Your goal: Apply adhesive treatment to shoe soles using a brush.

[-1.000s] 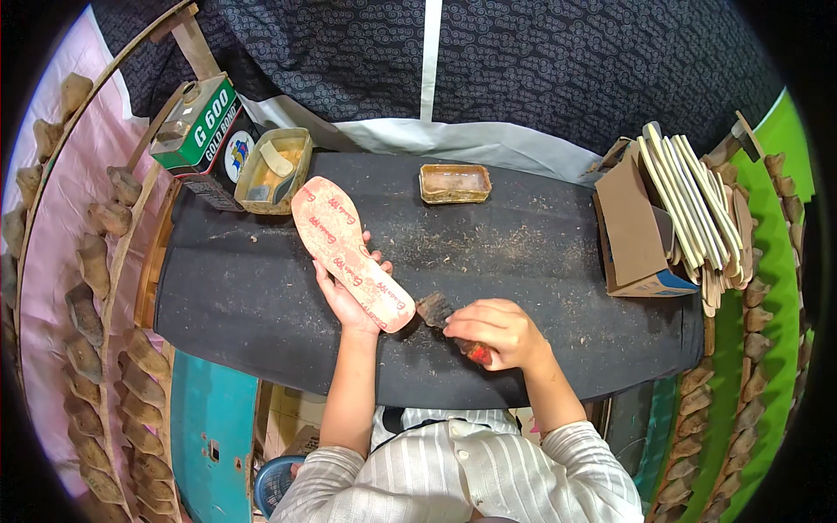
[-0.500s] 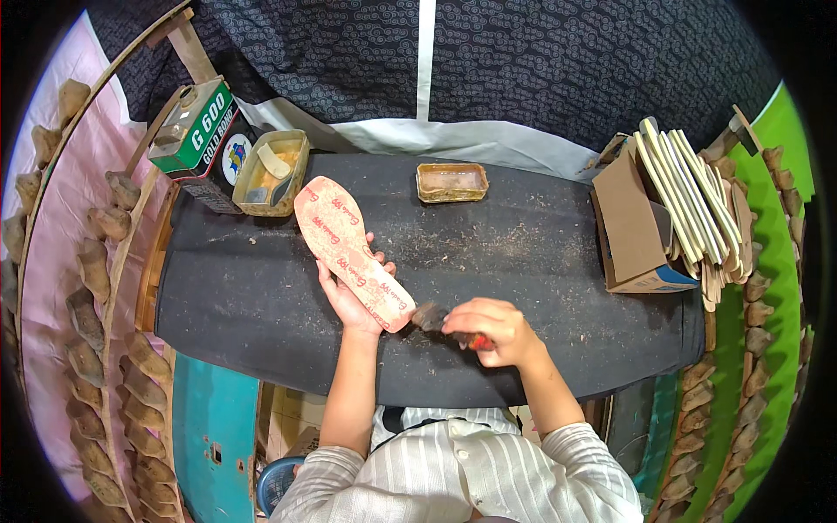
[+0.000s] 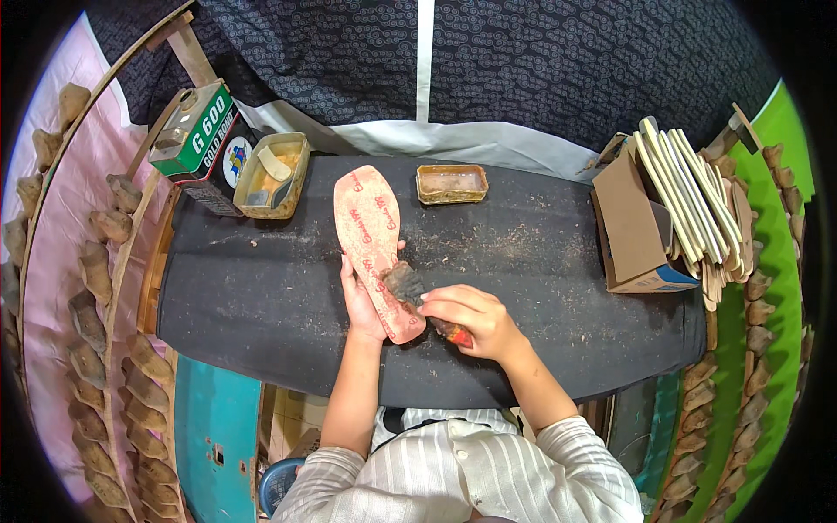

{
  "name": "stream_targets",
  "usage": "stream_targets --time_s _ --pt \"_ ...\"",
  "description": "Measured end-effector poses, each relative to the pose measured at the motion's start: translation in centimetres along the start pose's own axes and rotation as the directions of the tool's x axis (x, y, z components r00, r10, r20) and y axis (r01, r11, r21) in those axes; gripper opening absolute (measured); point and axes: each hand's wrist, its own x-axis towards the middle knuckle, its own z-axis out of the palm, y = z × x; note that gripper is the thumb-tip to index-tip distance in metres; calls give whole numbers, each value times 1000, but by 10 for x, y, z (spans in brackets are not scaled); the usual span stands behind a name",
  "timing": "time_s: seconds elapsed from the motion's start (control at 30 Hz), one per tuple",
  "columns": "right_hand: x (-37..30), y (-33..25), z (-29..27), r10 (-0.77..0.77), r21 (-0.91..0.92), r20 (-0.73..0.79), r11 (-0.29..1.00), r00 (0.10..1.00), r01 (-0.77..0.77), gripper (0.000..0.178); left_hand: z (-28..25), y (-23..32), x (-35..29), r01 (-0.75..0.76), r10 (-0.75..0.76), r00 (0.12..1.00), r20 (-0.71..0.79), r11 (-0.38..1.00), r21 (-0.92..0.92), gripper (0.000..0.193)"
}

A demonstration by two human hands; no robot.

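Supporting a pink printed insole (image 3: 368, 222) from beneath, the left hand (image 3: 361, 303) held it above the black-covered surface (image 3: 558, 340). The right hand (image 3: 471, 319) gripped a dark-bristled brush (image 3: 404, 284), its bristles over the insole's right edge. Beyond lay a shallow rectangular tray (image 3: 452, 200); a cardboard box (image 3: 626, 234) holding pale soles (image 3: 687, 205) stood to the right.

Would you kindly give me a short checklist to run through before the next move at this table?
1. Pink sole held in the left hand: ok.
2. Brush gripped in the right hand: ok.
3. Brush touching the pink sole: cannot tell; its dark head overlaps the sole in view.
4. Small tray apart from both hands: ok.
5. Dark cloth free of debris: not ok; pale crumbs lie scattered.
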Motion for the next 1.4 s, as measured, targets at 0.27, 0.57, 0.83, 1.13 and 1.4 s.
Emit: stream_targets --time_s 0.27,0.57,0.83,1.13,1.4 --pt "-11 2 -13 78 167 199 980 977 -112 45 1 1 1 -17 17 1000 3 999 -30 69" --pt "1 11 -2 -26 7 -36 1000 999 26 42 2 -3 0 -32 33 999 -3 999 21 68" --pt "-2 9 -16 170 167 68 970 983 -179 40 -3 -2 0 -24 22 999 -26 997 -78 72" --pt "0 11 -9 102 75 -46 992 994 -98 41 2 -7 1 -22 18 999 -41 995 -100 72" --pt "2 10 -10 109 85 -50 991 993 -104 39 2 -7 1 -39 40 999 5 998 -40 72"
